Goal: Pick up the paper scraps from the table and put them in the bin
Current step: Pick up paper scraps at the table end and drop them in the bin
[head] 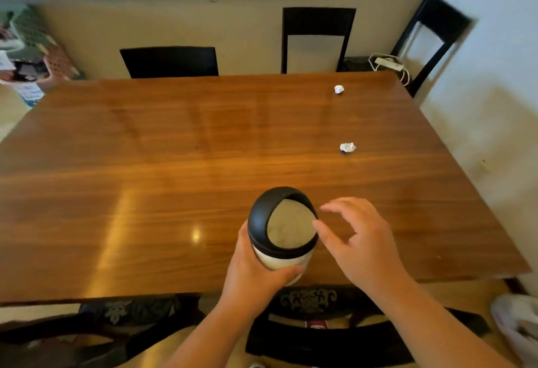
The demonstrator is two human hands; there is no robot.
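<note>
A small white bin (281, 261) with a black ring lid (259, 219) is held above the near edge of the wooden table (145, 169). My left hand (253, 274) grips its body from the left. My right hand (358, 239) hovers just right of the bin's mouth with its fingers spread and nothing in it. Two crumpled white paper scraps lie on the table's right side: one (347, 147) at mid depth, another (339, 89) near the far edge. The bin's opening shows a pale liner inside.
Black chairs stand behind the table (170, 62) (317, 38) and at the far right (436, 38). A white power strip (388, 64) lies on a seat. Baskets of clutter (32, 56) sit at the left. Dark patterned chairs (308, 300) are tucked under the near edge.
</note>
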